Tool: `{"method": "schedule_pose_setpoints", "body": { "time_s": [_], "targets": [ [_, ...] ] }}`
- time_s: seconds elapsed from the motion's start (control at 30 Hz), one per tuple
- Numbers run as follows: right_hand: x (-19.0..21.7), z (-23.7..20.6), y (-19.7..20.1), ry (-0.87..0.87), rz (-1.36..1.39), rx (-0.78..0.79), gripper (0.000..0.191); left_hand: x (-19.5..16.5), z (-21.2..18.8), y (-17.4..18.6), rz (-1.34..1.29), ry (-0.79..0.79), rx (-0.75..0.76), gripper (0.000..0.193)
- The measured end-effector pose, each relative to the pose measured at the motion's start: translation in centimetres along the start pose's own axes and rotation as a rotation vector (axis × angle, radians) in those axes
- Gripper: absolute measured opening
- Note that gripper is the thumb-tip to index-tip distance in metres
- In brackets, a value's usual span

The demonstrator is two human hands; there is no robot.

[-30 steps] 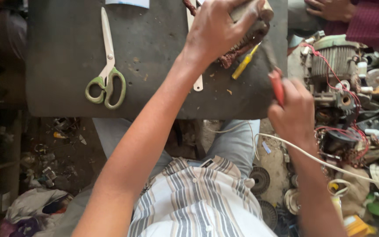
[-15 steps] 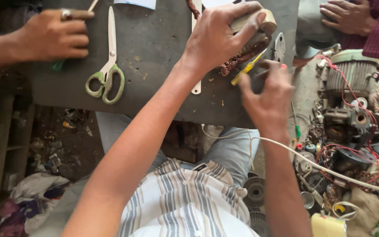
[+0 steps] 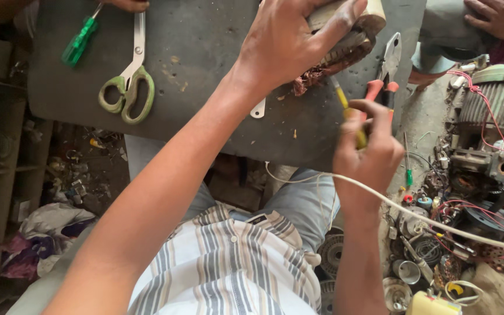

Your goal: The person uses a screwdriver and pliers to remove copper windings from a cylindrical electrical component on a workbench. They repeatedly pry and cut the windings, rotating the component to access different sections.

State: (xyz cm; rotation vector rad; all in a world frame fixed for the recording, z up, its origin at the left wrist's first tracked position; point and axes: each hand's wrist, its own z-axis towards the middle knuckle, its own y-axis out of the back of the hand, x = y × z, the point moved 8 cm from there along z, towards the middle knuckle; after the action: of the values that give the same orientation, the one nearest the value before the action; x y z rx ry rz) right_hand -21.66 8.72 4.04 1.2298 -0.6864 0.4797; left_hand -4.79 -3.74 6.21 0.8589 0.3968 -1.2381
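My left hand point(image 3: 290, 41) grips a worn motor part point(image 3: 368, 20) with brown copper winding point(image 3: 316, 73) on the dark worktop point(image 3: 205, 70). My right hand point(image 3: 366, 151) sits at the worktop's near edge, fingers closed around a yellow-handled screwdriver point(image 3: 340, 96) whose tip points up at the winding. Red-handled pliers point(image 3: 389, 64) lie on the worktop just beyond my right fingers.
Green-handled scissors point(image 3: 129, 87) lie at the left, beside a green screwdriver point(image 3: 80, 41) under another person's hand point(image 3: 126, 4). A second person's hand point(image 3: 497, 17) is at top right. Motor parts and red wires point(image 3: 491, 116) crowd the right; a white cable point(image 3: 427, 216) crosses my right forearm.
My right hand set the red pliers on the worktop and now holds the yellow screwdriver. The other person's hand at the left drew back to the top edge.
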Motion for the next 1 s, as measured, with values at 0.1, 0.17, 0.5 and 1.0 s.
{"method": "schedule_pose_setpoints", "body": {
  "time_s": [0.1,0.17,0.5,1.0],
  "targets": [
    [0.7,0.5,-1.1,0.030,0.017,0.021,0.016,-0.6,0.2,0.2,0.028,0.022,0.020,0.022],
    [2.3,1.4,-1.8,0.215,0.123,-0.024,0.017,-0.9,0.5,0.3,0.028,0.029,0.032,0.024],
    [3.0,2.4,-3.1,0.197,0.059,0.011,0.014,-1.2,0.7,0.6,0.050,0.030,0.016,0.030],
    [4.5,2.4,-4.4,0.226,0.042,-0.029,0.011,-0.3,-0.1,0.0,-0.006,0.014,-0.016,0.018]
  ]
}}
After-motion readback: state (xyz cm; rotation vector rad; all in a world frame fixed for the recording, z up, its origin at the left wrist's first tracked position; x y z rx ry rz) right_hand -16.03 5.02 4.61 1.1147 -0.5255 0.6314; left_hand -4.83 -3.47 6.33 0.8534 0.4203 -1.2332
